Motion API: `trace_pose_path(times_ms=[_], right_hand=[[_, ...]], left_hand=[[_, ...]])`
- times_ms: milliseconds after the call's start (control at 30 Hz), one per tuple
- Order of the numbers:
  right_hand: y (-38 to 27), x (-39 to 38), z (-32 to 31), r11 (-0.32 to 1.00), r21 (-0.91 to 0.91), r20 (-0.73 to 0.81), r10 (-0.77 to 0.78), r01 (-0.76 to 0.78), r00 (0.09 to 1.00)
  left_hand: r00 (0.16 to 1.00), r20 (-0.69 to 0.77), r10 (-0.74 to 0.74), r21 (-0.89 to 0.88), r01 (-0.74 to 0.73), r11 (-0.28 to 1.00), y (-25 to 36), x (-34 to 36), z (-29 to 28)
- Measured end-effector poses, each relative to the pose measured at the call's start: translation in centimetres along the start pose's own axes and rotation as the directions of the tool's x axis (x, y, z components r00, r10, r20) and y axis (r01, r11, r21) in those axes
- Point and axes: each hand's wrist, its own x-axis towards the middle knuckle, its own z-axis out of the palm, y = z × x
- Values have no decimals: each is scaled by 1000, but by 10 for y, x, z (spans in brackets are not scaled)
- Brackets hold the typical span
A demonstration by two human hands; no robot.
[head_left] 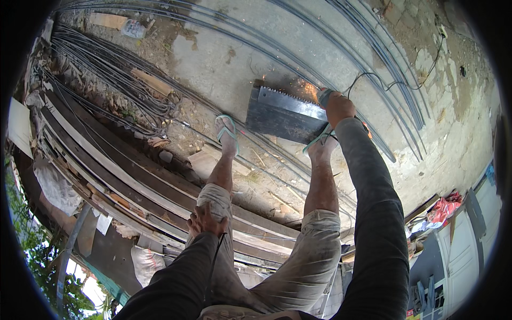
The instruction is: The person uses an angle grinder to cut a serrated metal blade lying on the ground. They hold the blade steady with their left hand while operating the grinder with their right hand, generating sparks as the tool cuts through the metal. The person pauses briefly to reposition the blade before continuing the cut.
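Note:
My right hand [341,108] is wrapped round an angle grinder [324,98], mostly hidden behind my fingers. Orange sparks [305,88] fly off beside the grinder's head, close to the toothed edge of a shiny saw blade [293,103]. That blade lies along a dark, flat rectangular slab [280,120] on the ground, its teeth facing away from me. My right foot [321,144], in a green flip-flop, is at the slab's near right corner. On my left knee rests my left hand [207,221], fingers spread and nothing held.
Long metal rods [397,69] run across the concrete floor [224,53]. A black cable [368,74] trails from near my right hand toward the wall. Stacked wooden planks [160,186] lie at the left, with a bundle of thin rods [101,64] beyond. Red cloth [445,208] sits at the right.

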Motion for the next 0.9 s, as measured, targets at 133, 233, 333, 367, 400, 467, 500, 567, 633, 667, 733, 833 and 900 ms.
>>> trace_pose_path(times_ms=[133, 233, 333, 367, 400, 467, 500, 567, 633, 667, 733, 833, 900], right_hand=[[18, 6, 9, 994, 91, -35, 61, -58, 998], [38, -2, -3, 939, 310, 10, 154, -149, 988], [62, -22, -24, 847, 499, 103, 154, -185, 983], [68, -26, -24, 808, 557, 131, 141, -191, 981], [76, -31, -15, 761, 610, 160, 156, -222, 975], [86, -35, 10, 652, 707, 216, 169, -274, 962], [82, -36, 11, 616, 722, 262, 176, -314, 949], [71, -42, 14, 678, 675, 227, 188, -293, 956], [62, -48, 20, 720, 641, 181, 197, -267, 964], [59, -47, 28, 714, 642, 178, 214, -278, 960], [56, -45, 36, 703, 643, 174, 253, -304, 952], [61, -43, 33, 594, 736, 222, 244, -326, 944], [67, -39, 44, 404, 876, 188, 220, -265, 957]], left_hand=[[999, -45, 15, 42, -13, 999, 1, 0, 0], [1000, -29, 0, 40, 1, 999, 4, -3, -6], [999, -36, -9, 25, 9, 1000, 2, -2, -2], [999, -42, -9, 18, 10, 1000, 2, -2, 0], [999, -50, 2, 27, 0, 1000, 5, -2, -1], [998, -66, 13, 42, -10, 999, 10, -4, -6], [998, -65, 10, 43, -7, 999, 11, -5, -8], [998, -63, 2, 45, 0, 999, 14, -7, -10], [998, -62, 3, 50, 0, 999, 17, -8, -11], [998, -61, 3, 53, 0, 999, 19, -8, -12], [993, -113, 26, 107, -14, 994, 20, -8, -8], [988, -150, 36, 147, -14, 989, 19, -7, 1], [987, -158, 32, 159, -7, 987, 19, -8, 5]])
